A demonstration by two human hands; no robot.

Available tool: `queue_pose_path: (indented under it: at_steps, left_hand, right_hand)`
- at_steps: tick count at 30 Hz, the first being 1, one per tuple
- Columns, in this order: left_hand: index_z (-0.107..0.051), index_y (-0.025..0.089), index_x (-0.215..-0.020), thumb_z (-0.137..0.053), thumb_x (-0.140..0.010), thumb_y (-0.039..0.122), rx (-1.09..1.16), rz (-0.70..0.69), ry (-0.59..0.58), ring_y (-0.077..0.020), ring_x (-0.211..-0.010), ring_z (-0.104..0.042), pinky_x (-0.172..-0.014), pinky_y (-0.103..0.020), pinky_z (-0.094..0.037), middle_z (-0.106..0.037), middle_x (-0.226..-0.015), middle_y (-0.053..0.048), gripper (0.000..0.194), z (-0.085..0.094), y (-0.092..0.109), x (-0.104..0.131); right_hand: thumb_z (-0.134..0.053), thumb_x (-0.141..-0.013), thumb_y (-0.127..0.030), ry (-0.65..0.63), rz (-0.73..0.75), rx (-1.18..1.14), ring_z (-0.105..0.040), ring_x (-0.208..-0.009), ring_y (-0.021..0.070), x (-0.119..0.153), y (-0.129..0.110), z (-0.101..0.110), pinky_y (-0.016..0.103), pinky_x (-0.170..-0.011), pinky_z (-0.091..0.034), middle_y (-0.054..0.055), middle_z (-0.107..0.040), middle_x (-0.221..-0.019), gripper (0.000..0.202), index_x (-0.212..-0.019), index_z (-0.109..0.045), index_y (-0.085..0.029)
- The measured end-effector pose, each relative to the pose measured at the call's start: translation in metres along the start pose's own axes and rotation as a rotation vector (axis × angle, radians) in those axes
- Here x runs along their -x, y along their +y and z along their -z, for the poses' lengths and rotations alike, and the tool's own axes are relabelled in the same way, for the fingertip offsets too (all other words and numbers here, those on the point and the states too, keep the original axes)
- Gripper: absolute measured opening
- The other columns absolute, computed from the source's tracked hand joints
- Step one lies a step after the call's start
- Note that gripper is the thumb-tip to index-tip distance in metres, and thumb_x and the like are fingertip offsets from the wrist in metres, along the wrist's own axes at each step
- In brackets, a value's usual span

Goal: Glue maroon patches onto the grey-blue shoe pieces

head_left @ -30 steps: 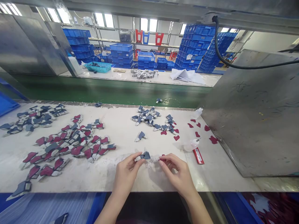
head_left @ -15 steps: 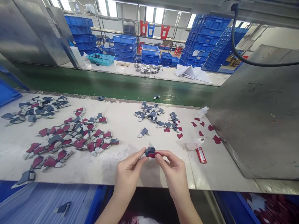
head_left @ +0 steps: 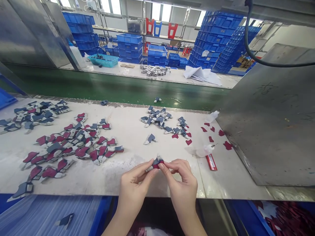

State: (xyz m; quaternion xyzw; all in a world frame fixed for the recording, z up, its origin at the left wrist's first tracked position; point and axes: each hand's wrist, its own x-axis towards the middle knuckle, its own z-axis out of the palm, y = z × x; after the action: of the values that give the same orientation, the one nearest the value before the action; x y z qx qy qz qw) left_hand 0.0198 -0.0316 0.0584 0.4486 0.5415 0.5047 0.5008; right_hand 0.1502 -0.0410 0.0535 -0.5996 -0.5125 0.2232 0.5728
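Note:
Near the front of the table, my left hand [head_left: 135,180] is closed, pinching a small blue-grey and white plastic part [head_left: 158,159] between thumb and fingers. My right hand [head_left: 180,178] is closed too, its thumb pressing a dark red shaped piece [head_left: 156,164] flat against that part. The fingertips hide some of both. Beyond my hands lies a single blue-grey and white part [head_left: 150,139], with a heap of similar parts [head_left: 158,117] behind it. Loose red pieces [head_left: 188,142] lie right of the heap.
At left are a pile of red-faced parts [head_left: 81,150] and a blue-grey pile [head_left: 40,114]. Right are a clear squeeze bottle [head_left: 205,150], a red-and-white packet [head_left: 211,162] and a metal panel [head_left: 268,131]. A green conveyor belt [head_left: 118,90] runs behind.
The red piece has turned from edge-on to lying against the blue-grey part, under my right thumb. One part on the green belt has shifted left. The view has shifted slightly.

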Motion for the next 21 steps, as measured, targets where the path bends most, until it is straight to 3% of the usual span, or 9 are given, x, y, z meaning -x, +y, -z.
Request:
queue_pose_path:
  at_steps: [5,8,11,14,21]
  left_hand:
    - [-0.080,0.018,-0.094,-0.081,-0.069,0.027,0.097,0.096,0.006,-0.0280,-0.089,-0.076,-0.085,-0.033,-0.063,-0.079,-0.092,-0.006,0.026,-0.002,0.004,-0.001]
    - [-0.080,0.018,-0.092,-0.082,-0.068,0.025,0.131,0.118,-0.009,-0.0272,-0.087,-0.076,-0.083,-0.032,-0.064,-0.079,-0.091,-0.006,0.025,0.000,0.006,-0.003]
    - [-0.081,0.019,-0.089,-0.083,-0.066,0.023,0.153,0.111,-0.036,-0.0262,-0.085,-0.077,-0.080,-0.029,-0.064,-0.079,-0.090,-0.006,0.023,0.004,0.009,-0.003]
    - [-0.081,0.020,-0.086,-0.083,-0.065,0.021,0.152,0.104,-0.065,-0.0255,-0.083,-0.077,-0.078,-0.027,-0.064,-0.080,-0.087,-0.005,0.021,0.005,0.014,-0.002]
    - [-0.081,0.019,-0.085,-0.083,-0.063,0.024,0.145,0.083,-0.046,-0.0275,-0.081,-0.077,-0.077,-0.031,-0.065,-0.080,-0.087,-0.007,0.023,0.000,0.016,0.003]
  right_hand:
    - [-0.075,-0.082,-0.020,0.086,0.208,0.090,-0.053,-0.079,0.0197,0.004,0.001,-0.003,0.031,-0.066,-0.048,0.003,-0.061,-0.072,0.007,-0.079,-0.074,-0.026]
    - [-0.075,-0.082,-0.020,0.113,0.193,0.071,-0.056,-0.082,0.0190,0.004,0.002,-0.001,0.030,-0.066,-0.051,0.003,-0.060,-0.082,0.013,-0.091,-0.076,-0.029]
    - [-0.069,-0.088,-0.027,-0.105,0.008,-0.131,-0.062,-0.090,0.0187,0.002,0.003,0.004,0.030,-0.070,-0.056,0.005,-0.064,-0.098,0.028,-0.116,-0.069,-0.030]
    - [-0.059,-0.094,-0.029,-0.338,-0.093,-0.289,-0.065,-0.092,0.0187,0.001,0.002,0.008,0.030,-0.074,-0.057,0.006,-0.065,-0.100,0.024,-0.116,-0.068,-0.026]
    - [-0.058,-0.094,-0.026,-0.211,0.011,-0.160,-0.060,-0.078,0.0173,0.007,0.000,0.005,0.030,-0.070,-0.051,0.005,-0.060,-0.084,0.016,-0.106,-0.068,-0.022]
